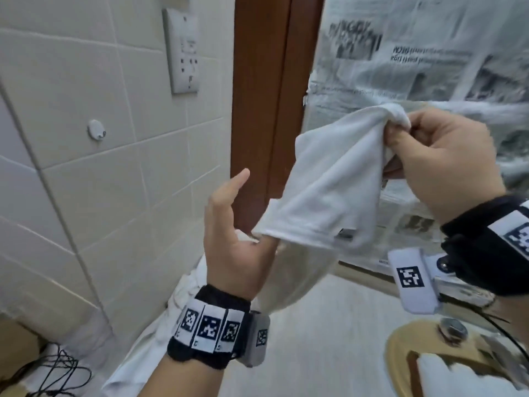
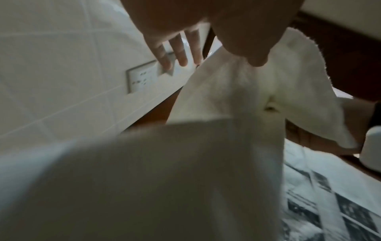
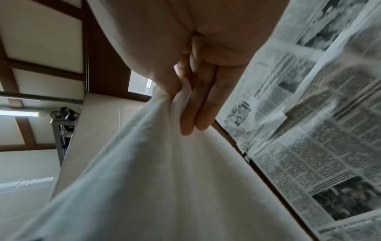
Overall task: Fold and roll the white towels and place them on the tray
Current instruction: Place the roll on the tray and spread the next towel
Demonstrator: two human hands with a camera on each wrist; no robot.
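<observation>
A white towel (image 1: pixel 329 181) hangs in the air in front of me. My right hand (image 1: pixel 403 133) pinches its bunched top corner between thumb and fingers, as the right wrist view also shows: right hand (image 3: pixel 181 96), towel (image 3: pixel 175 171). My left hand (image 1: pixel 229 222) is raised below and to the left with straight fingers; the towel's lower hem lies over its thumb side. From the left wrist, the left hand (image 2: pixel 206 40) is spread and its thumb touches the towel (image 2: pixel 226 97). A gold tray (image 1: pixel 400 348) at the bottom right carries white cloth (image 1: pixel 446 376).
More white towels (image 1: pixel 183 296) lie heaped on the counter below my left wrist. A tiled wall with a socket plate (image 1: pixel 184 50) stands left, a brown wooden frame (image 1: pixel 257 110) in the middle, newspaper sheets (image 1: pixel 415 53) at right. Black cables (image 1: pixel 57 373) lie at the lower left.
</observation>
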